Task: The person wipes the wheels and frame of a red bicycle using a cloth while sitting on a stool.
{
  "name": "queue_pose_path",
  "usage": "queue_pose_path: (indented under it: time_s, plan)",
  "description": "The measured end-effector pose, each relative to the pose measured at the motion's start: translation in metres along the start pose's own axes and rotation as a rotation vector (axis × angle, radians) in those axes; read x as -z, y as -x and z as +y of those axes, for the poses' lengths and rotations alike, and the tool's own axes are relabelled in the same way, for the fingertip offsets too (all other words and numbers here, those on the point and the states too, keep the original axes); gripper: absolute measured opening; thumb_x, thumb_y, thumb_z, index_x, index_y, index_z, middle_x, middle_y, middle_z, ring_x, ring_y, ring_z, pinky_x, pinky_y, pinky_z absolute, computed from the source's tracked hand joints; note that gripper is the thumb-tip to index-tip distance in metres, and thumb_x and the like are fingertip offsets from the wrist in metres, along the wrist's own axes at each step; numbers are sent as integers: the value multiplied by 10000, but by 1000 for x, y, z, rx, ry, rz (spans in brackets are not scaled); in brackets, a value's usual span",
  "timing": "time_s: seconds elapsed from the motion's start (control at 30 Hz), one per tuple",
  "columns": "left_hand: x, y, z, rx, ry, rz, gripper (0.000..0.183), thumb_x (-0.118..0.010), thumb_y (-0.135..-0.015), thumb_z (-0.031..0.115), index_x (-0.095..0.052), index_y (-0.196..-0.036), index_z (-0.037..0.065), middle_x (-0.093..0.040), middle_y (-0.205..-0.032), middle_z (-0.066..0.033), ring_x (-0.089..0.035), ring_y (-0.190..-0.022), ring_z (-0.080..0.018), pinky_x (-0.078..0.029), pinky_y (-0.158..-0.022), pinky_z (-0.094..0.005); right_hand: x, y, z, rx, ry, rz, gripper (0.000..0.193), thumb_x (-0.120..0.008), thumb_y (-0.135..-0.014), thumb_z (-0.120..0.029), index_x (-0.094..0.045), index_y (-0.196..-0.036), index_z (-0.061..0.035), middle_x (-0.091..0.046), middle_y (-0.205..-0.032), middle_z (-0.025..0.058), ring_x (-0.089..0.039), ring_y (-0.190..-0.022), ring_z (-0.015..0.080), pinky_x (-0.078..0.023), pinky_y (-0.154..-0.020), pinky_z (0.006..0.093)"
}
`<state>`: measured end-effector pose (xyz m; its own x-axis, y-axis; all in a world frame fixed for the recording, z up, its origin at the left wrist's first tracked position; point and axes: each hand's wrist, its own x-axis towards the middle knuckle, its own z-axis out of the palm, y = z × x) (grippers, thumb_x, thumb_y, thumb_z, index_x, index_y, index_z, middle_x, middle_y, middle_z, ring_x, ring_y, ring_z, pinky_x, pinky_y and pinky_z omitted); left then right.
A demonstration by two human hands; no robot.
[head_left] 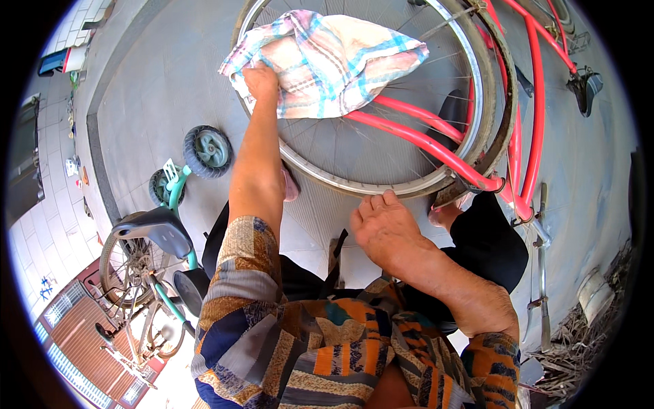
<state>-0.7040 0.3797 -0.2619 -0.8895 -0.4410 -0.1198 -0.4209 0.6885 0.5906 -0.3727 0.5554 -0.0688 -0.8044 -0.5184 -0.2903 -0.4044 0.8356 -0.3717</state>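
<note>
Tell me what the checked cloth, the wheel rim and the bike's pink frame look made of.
Checked cloth: matte woven fabric, probably cotton, judging by its soft folds.
Wheel rim: silvery metal, given its shine; steel or aluminium is unclear.
Pink frame: likely painted metal, from its glossy tubes.

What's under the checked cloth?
A spoked wheel and pink tubes extend beneath the cloth. The covered part, including where the tubes end, cannot be seen.

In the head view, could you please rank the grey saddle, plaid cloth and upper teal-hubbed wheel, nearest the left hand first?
1. Plaid cloth, in the left hand.
2. Upper teal-hubbed wheel, lower left.
3. Grey saddle, farther lower left.
</note>
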Motion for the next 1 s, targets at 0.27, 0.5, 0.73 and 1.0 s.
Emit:
queue_pose_path:
  time_s: [0.27,0.5,0.73,1.0]
  plan:
    - [-8,20,12,-39,-309,-56,441,-505,-852,151,-343,-1168,-111,-612,-1052,-295,-613,-1003,-403,-489,-861,-460,2,7,4,-11,-27,50,204,-574,-732,-96,-611,-894,24,-601,-858,156,-569,-838,252,-394,-825,364]
    - [-7,54,11,10,-112,-120,339,-529,-866,194,-597,-945,-128,-630,-1001,-300,-624,-970,-402,-491,-822,-437,14,-4,-7,62,-17,74,175,-570,-738,-101,-633,-855,12,-614,-829,129,-572,-834,235,-382,-791,344]
    - [-6,95,8,-90,-29,-10,280,-543,-849,129,-597,-978,-114,-620,-1009,-311,-604,-954,-438,-462,-827,-468,11,-14,-18,87,83,27,187,-558,-766,-121,-654,-886,-15,-634,-860,110,-583,-869,226,-369,-814,358]
    - [15,69,7,-408,155,73,420,-548,-799,111,-555,-1182,-61,-651,-945,-259,-627,-918,-376,-464,-847,-409,10,-19,-20,102,57,-55,195,-565,-781,-130,-680,-914,-45,-644,-877,92,-589,-888,230,-374,-816,378]
